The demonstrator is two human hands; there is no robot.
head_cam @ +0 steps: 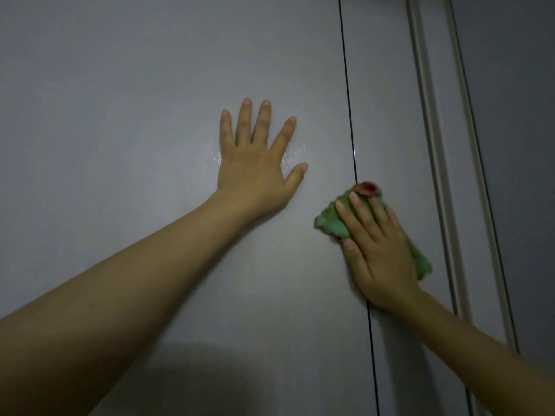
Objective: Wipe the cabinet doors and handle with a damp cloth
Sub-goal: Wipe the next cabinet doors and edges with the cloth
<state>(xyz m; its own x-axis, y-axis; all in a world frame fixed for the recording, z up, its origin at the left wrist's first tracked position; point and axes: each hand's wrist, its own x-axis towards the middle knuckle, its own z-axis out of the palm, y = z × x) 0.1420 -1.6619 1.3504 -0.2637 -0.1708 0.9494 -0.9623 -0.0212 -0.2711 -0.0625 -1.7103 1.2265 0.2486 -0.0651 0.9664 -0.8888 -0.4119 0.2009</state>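
Two pale grey cabinet doors fill the view, the wide left door [150,115] and the narrower right door [387,100], split by a thin dark gap [348,115]. My left hand [255,166] rests flat on the left door with its fingers spread. My right hand [377,247] presses a green cloth [330,222] with a red patch at its top against the doors, right over the gap. Its fingers lie straight on the cloth. No handle shows.
A pale vertical frame strip [441,145] runs down the right of the doors, with a darker wall [516,115] beyond it. A damp sheen marks the left door around my left hand.
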